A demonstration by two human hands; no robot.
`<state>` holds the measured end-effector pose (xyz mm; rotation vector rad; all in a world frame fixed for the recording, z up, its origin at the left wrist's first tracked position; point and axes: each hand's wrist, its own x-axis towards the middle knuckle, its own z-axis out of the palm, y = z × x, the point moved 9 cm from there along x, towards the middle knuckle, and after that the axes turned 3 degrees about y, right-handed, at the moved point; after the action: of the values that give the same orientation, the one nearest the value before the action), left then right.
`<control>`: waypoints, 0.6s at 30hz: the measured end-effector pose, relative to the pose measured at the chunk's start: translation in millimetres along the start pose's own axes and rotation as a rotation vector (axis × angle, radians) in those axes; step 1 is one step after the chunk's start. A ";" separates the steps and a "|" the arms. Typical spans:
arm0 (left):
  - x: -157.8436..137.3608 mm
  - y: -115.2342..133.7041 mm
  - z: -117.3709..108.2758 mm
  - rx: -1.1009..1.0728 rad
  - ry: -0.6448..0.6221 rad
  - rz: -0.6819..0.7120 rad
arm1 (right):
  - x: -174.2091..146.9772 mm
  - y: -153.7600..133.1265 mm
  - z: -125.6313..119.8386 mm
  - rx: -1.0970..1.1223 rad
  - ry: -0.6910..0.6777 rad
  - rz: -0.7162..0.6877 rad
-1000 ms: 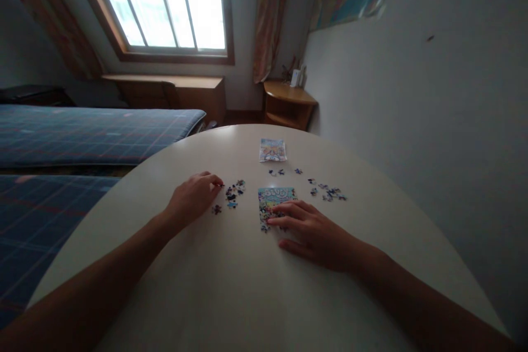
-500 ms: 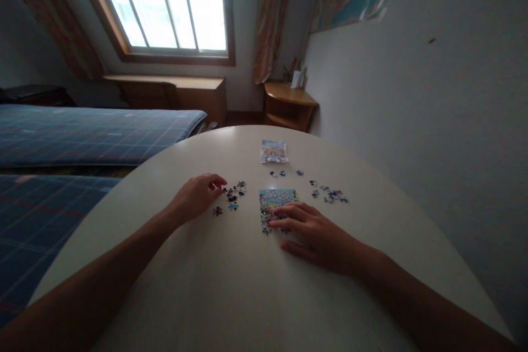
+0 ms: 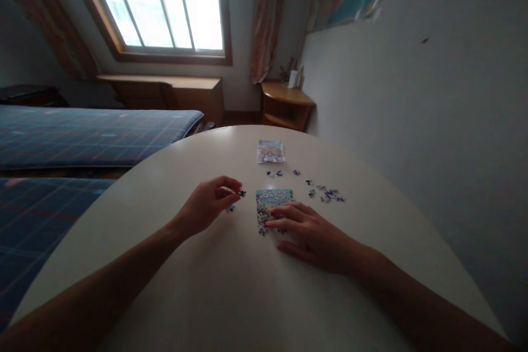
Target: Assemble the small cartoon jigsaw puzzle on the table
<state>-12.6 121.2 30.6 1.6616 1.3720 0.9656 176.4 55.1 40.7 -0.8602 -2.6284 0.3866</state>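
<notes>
Between its thumb and fingertips my left hand (image 3: 211, 202) pinches a small dark puzzle piece (image 3: 242, 193), held to the left of the part-built jigsaw puzzle (image 3: 274, 196). Beneath that hand a blue loose piece (image 3: 231, 208) shows; the other pieces there are mostly hidden. My right hand (image 3: 308, 235) lies over the lower right of the puzzle, fingers stretched out and resting on it. The puzzle is colourful, with light lettering along its top and an uneven lower edge.
A folded picture sheet (image 3: 270, 152) lies behind the puzzle on the round white table (image 3: 231, 297). Several loose pieces (image 3: 330, 194) are scattered to the right, and a few (image 3: 279, 173) lie behind the puzzle. A plaid bed (image 3: 99, 132) stands left of the table, a wall to the right.
My left hand has moved right, from the loose pieces towards the puzzle, with a piece now showing at its fingertips. My right hand has stayed on the puzzle. The view has shifted slightly.
</notes>
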 end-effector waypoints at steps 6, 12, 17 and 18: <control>-10.1 14.8 24.4 -0.161 -0.087 0.094 | 1.8 -0.1 -1.9 0.018 0.036 0.020; -24.3 21.3 48.9 -0.216 -0.134 0.106 | 2.7 2.1 -17.8 0.117 0.289 0.136; -32.9 20.7 64.7 -0.252 -0.139 0.081 | 3.2 -1.6 -18.5 0.144 0.351 0.145; -33.4 20.3 66.3 -0.258 -0.139 0.080 | 3.3 -2.1 -19.1 0.147 0.361 0.138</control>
<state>50.9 79.7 18.0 1.5655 1.0488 1.0064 180.5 58.2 59.5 -0.9652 -2.1912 0.4110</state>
